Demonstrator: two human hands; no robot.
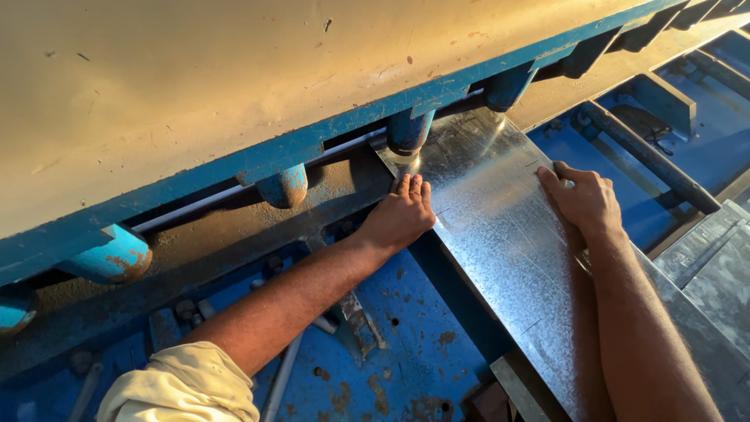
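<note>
A long strip of shiny galvanised sheet metal lies on the blue machine bed, its far end pushed under the cream and blue guard of a shearing machine. My left hand rests flat on the sheet's left edge, fingers pointing at the blade gap. My right hand presses on the sheet's right edge, fingers spread over the metal. Neither hand grips anything; both lie on top of the sheet.
A row of blue round hold-down feet hangs under the cream machine beam, one just beyond my left fingertips. Blue support arms run at the right. More grey sheets lie at the far right. Bolts and rust mark the bed.
</note>
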